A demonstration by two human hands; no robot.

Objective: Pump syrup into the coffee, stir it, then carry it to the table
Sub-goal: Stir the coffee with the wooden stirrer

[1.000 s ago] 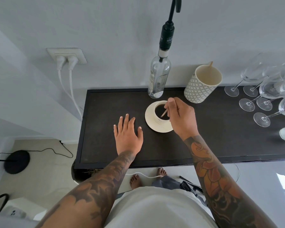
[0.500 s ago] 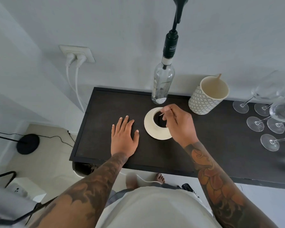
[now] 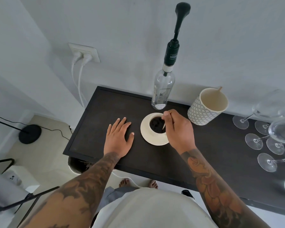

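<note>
The coffee cup [image 3: 157,125] sits on its saucer [image 3: 152,140] near the back edge of the dark bench [image 3: 204,155], just in front of the syrup bottle [image 3: 162,91] that stands against the wall. The right hand [image 3: 179,130] hovers over the cup's right side, its fingers [image 3: 166,114] pinched together on a thin wooden stirrer [image 3: 164,125] whose lower end dips into the dark coffee. The left hand [image 3: 118,138] lies flat on the bench just left of the saucer, fingers straight and slightly spread, holding nothing. The step in hand looks like stirring; carrying is not yet begun. For that, the cup seems full nearly to the brim, so it will likely slop if tilted or jolted. Cup and saucer look like ceramic: rigid, breakable, and the cup may slide on the saucer. Gripping the saucer's rim from beneath and keeping it level seems the safer hold. A patterned mug [image 3: 206,106] and upturned wine glasses [image 3: 262,139] stand toward the right end.
</note>
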